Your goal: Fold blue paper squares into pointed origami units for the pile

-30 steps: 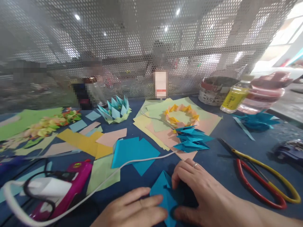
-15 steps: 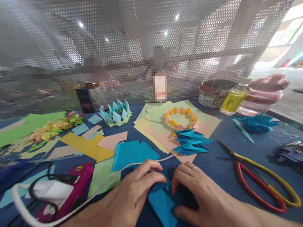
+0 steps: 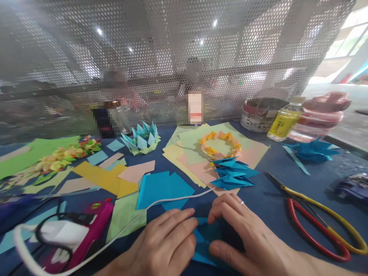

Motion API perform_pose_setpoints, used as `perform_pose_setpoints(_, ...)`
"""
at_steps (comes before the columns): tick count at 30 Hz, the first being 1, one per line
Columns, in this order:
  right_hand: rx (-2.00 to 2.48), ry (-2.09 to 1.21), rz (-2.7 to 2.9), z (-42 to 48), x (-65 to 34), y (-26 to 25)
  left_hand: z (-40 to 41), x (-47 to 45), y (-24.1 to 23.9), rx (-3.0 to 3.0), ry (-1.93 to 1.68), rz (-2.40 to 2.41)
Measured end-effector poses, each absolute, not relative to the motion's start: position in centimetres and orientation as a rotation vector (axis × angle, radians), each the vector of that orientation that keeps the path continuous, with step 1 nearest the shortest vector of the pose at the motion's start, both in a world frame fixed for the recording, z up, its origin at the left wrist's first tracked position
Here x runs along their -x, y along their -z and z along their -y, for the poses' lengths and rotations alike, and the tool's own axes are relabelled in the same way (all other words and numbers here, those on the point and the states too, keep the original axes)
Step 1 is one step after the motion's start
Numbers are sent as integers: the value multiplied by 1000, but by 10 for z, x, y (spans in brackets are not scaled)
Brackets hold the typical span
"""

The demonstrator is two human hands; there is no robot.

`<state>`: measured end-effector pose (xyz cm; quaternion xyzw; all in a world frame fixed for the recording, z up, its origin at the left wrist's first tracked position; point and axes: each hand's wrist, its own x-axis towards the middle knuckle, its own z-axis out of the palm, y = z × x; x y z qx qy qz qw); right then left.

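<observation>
Between my hands at the bottom centre lies a blue sheet of origami paper (image 3: 202, 249), partly folded; its left part is hidden under my fingers. My left hand (image 3: 169, 239) rests on the paper with its fingers close together, holding it against the table. On the other side my right hand (image 3: 240, 226), wearing a ring, has its curled fingers and thumb at the paper's right part. Just beyond my hands is a stack of folded blue pointed pieces (image 3: 234, 172). Flat blue paper (image 3: 165, 188) lies past my left hand.
Red-and-yellow-handled scissors (image 3: 319, 226) lie at right. A white cable (image 3: 123, 230) runs from a magenta power strip (image 3: 89, 234) past my left hand. Farther back are an orange-yellow paper ring (image 3: 205, 145), a light-blue paper crown (image 3: 142, 142) and a yellow-labelled bottle (image 3: 284, 120).
My left hand has flattened further over the paper, its fingers now closer together. The blue paper has turned from a narrow upright point to lying more crosswise. My right hand has stayed beside it.
</observation>
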<state>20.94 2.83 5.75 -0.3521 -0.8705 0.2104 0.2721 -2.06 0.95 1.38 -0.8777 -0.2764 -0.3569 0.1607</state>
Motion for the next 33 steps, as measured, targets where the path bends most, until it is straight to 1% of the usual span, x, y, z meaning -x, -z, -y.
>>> perform_pose_setpoints(3, 825, -416, 2362, -26, -210, -55, -6, 16, -9, 2426, 1022, 840)
perform_pose_setpoints(6, 758, -341, 2438, -26, -206, -47, -7, 12, -10, 2411, 1053, 873)
perform_pose_setpoints(10, 713, -256, 2411, -27, -201, -35, -10, 10, -14, 2387, 1061, 820)
perform_pose_setpoints(16, 645, -89, 2451, -30, -204, -34, -13, 11, -10, 2369, 1108, 711)
perform_pose_setpoints(19, 662, -99, 2473, -30, -205, -34, -10, 9, -11, 2375, 1110, 703)
perform_pose_setpoints(23, 714, -222, 2533, -28, -206, -39, -3, 9, -14, 2484, 1070, 842)
perform_pose_setpoints(27, 790, -300, 2560, -32, -204, -42, -5, 10, -11, 2485, 1163, 851)
perform_pose_setpoints(30, 709, -321, 2604, -36, -204, -37, -13, 8, -13, 2523, 1011, 883)
perform_pose_setpoints(33, 523, -225, 2550, -39, -203, -24, -20, 5, -20, 2530, 969, 910)
